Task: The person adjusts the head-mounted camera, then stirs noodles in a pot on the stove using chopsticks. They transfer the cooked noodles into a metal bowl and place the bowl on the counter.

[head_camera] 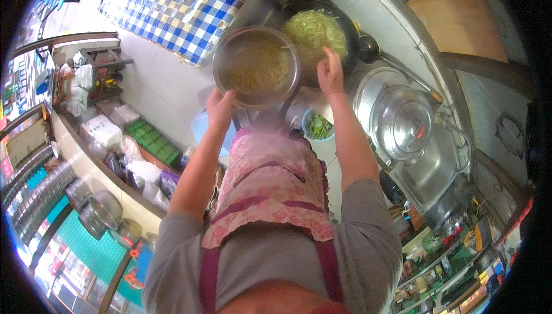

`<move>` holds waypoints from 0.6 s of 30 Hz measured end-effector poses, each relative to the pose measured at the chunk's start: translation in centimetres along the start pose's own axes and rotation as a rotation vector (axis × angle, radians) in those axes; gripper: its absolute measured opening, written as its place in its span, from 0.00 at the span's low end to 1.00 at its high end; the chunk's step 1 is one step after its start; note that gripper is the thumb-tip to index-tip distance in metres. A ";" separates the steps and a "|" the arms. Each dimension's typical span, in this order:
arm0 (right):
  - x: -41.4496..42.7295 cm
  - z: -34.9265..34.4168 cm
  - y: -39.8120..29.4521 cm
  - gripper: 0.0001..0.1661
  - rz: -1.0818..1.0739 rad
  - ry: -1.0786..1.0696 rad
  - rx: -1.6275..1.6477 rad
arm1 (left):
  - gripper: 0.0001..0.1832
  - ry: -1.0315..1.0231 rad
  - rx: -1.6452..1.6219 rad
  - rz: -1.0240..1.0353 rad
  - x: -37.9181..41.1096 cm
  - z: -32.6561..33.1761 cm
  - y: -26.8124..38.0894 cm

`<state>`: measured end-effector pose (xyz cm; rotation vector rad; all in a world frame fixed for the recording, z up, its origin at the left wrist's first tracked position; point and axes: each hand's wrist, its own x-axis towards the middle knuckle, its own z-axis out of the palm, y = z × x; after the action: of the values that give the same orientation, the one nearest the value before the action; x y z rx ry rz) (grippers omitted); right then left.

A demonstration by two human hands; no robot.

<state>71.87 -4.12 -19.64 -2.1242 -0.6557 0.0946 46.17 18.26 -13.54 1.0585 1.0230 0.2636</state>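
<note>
A round metal bowl (246, 61) is held out before me, its near left rim gripped by my left hand (221, 106). Inside it lie pale yellowish shreds (276, 66), blurred by haze. Just right of the bowl stands a dark wok (351, 25) with a heap of pale green shreds (317, 29). My right hand (331, 72) is over the wok's near side, fingers apart and pointing at the heap. I see nothing in that hand, and whether its fingertips touch the shreds cannot be told.
A black ladle (369, 48) rests right of the wok, near metal lids (403, 122) and a steel basin (424, 171). Green leaves (319, 126) fill a small container below. A blue-checked cover (172, 7) lies beyond at left, a green crate (153, 141) nearer on the left.
</note>
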 end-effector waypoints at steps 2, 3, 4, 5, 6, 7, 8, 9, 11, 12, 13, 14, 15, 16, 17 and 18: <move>0.8 -0.4 1.9 0.15 -0.111 0.125 -0.070 | 0.07 0.010 -0.048 -0.010 -0.4 0.2 0.2; 1.2 -0.6 3.1 0.11 -0.258 0.210 -0.107 | 0.09 0.007 -0.054 -0.018 -0.7 0.1 0.2; 0.9 -1.3 4.1 0.09 -0.231 0.174 -0.127 | 0.11 0.005 -0.059 -0.026 -1.0 -0.1 0.1; 0.7 -1.8 4.3 0.07 -0.208 0.135 -0.145 | 0.12 0.007 -0.068 -0.034 -1.1 -0.1 -0.1; 1.0 -1.4 4.4 0.09 -0.164 0.193 -0.079 | 0.12 0.017 -0.078 -0.039 -1.1 0.0 -0.1; 1.5 -0.8 4.6 0.11 0.052 0.227 0.102 | 0.12 0.028 -0.089 -0.045 -1.0 0.0 -0.2; 2.2 -0.2 4.2 0.14 0.272 0.260 0.283 | 0.12 0.037 -0.096 -0.051 -0.9 0.0 -0.3; 2.9 0.4 4.4 0.17 0.494 0.292 0.464 | 0.12 0.039 -0.053 -0.049 -0.6 -0.2 -0.8; 4.8 2.1 6.5 0.22 0.543 0.350 0.438 | 0.12 0.042 0.040 -0.046 0.1 -1.1 -1.9; 5.3 2.8 7.1 0.22 0.585 0.354 0.480 | 0.12 0.044 0.026 -0.047 -0.1 -0.9 -1.5; 5.2 3.3 7.6 0.23 0.627 0.360 0.523 | 0.12 0.045 0.012 -0.047 -0.4 -0.5 -1.3; 5.3 4.0 7.1 0.23 0.645 0.335 0.643 | 0.11 0.054 -0.008 -0.042 -0.6 -0.3 -0.9; 5.5 4.5 6.7 0.23 0.694 0.327 0.678 | 0.11 0.053 -0.010 -0.033 -0.6 -0.4 -0.9; 5.7 4.9 6.3 0.24 0.744 0.321 0.713 | 0.11 0.049 -0.011 -0.025 -0.5 -0.6 -1.0; 5.7 5.1 6.6 0.24 0.793 0.321 0.746 | 0.11 0.040 -0.012 -0.017 -0.5 -0.6 -0.8; 5.7 5.4 6.8 0.24 0.834 0.328 0.798 | 0.11 0.043 -0.007 -0.021 -0.5 -0.5 -0.7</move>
<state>78.02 -0.54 -27.19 -1.4409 0.4444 0.3818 45.26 17.88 -13.89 1.0387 1.0706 0.2736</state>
